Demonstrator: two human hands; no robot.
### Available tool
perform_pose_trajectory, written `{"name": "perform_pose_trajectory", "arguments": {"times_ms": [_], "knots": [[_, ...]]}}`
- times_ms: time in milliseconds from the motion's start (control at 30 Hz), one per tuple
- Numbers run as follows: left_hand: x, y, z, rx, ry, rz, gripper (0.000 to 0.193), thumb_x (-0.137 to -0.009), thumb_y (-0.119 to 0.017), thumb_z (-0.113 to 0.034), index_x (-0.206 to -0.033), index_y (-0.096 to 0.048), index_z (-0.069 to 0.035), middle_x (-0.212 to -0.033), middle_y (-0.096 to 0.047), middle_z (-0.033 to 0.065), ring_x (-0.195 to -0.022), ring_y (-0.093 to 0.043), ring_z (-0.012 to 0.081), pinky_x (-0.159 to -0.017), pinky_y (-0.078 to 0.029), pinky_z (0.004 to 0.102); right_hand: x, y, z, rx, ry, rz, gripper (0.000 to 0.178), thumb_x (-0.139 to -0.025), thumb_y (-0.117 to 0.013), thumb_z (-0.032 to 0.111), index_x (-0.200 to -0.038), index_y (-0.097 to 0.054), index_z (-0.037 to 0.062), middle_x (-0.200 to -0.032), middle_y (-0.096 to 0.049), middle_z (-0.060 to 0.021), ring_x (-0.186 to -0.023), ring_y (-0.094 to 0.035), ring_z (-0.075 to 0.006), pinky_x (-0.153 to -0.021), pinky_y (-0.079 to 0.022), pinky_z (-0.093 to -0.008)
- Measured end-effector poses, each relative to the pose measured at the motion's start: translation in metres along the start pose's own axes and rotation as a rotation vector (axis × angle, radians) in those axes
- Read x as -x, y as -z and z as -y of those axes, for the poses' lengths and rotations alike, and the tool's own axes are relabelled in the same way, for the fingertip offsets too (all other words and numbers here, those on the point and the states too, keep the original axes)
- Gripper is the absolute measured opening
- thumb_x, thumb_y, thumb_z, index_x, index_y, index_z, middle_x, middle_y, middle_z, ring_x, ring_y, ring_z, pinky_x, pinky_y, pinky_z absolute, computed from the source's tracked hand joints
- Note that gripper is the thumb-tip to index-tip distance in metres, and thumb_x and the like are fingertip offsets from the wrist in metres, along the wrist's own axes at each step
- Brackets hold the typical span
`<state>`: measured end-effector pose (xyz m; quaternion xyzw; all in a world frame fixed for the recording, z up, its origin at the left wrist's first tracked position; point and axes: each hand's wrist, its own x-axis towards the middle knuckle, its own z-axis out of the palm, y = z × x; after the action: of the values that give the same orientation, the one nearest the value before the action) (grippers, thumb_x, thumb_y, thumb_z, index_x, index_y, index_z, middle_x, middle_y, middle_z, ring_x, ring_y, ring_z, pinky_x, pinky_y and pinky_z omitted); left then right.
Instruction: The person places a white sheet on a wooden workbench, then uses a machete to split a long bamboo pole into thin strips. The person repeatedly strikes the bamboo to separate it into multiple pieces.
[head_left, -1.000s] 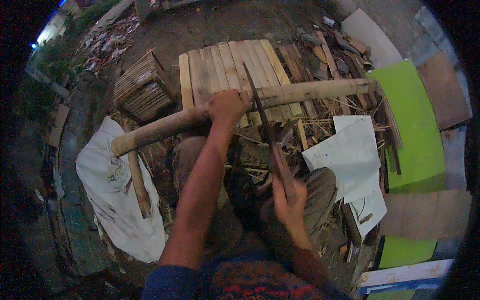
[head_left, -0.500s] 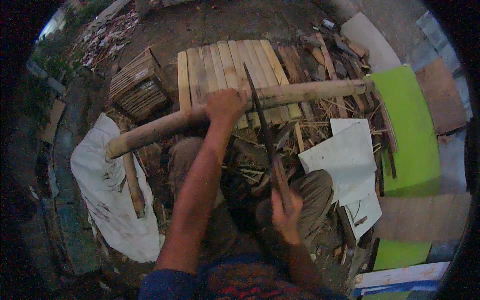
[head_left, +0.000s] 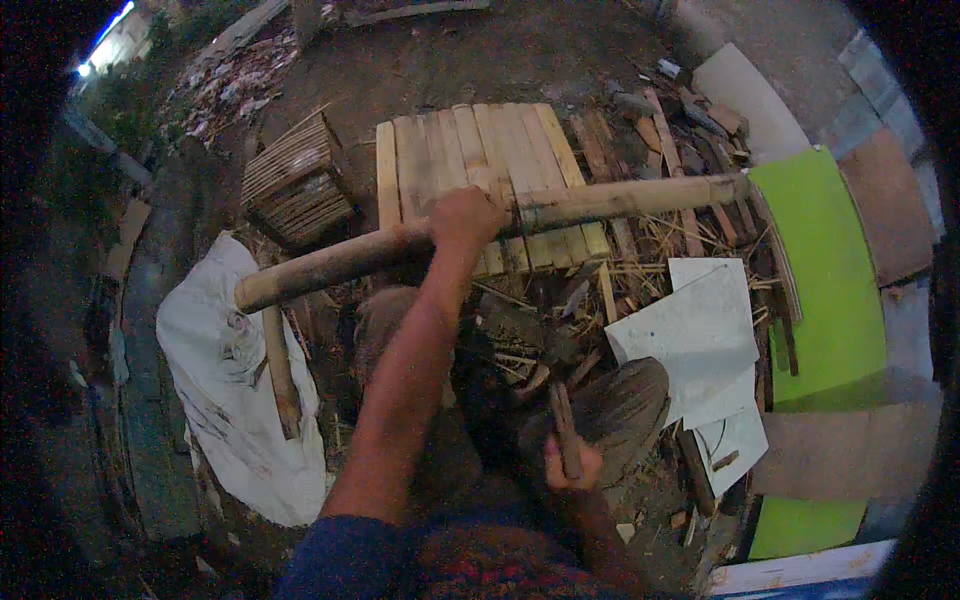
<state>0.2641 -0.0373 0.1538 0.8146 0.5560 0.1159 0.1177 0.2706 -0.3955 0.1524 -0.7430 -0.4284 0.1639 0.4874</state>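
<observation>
A long bamboo pole lies crosswise in front of me, its left end above a white sack and its right end near a green panel. My left hand is closed over the pole near its middle. Just right of that hand, a dark line crosses the pole. Low at the right, my right hand grips the wooden handle of a saw with a long, dark, tapering blade. The blade now hardly shows against the dark ground. Under the pole sits a low platform of pale slats.
A slatted crate stands at the far left. On the white sack rests a shorter bamboo piece. White sheets lie at right beside the green panel. Wood scraps and splinters litter the ground.
My right hand has drawn the saw handle down toward me, and the blade no longer stands out above the pole. My left hand keeps its hold. The whole view has shifted slightly.
</observation>
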Motion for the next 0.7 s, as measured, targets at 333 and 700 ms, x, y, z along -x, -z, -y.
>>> {"name": "perform_pose_trajectory", "arguments": {"times_ms": [333, 700], "knots": [[-0.02, 0.001, 0.004, -0.05, 0.005, 0.011, 0.058, -0.092, -0.047, -0.052, -0.093, -0.075, -0.001, -0.089, -0.072, 0.0201, -0.087, -0.07, 0.0395, -0.082, -0.055, 0.0497, -0.024, 0.004, -0.007, -0.121, 0.068, 0.031, 0.007, -0.089, -0.065, 0.005, -0.082, -0.064, 0.0029, -0.065, -0.061, -0.0057, -0.054, -0.056, -0.0154, -0.051, -0.043, -0.0334], [-0.032, -0.016, 0.023, -0.022, -0.055, -0.122, 0.054, -0.093, -0.045, -0.048, -0.093, -0.075, -0.003, -0.089, -0.071, 0.0226, -0.085, -0.07, 0.04, -0.08, -0.055, 0.0495, 0.096, 0.075, -0.045, 0.166, -0.107, -0.013, 0.023, -0.088, -0.069, 0.018, -0.075, -0.058, 0.0027, -0.063, -0.053, -0.01, -0.051, -0.051, -0.0251, -0.05, -0.037, -0.0391]]}}
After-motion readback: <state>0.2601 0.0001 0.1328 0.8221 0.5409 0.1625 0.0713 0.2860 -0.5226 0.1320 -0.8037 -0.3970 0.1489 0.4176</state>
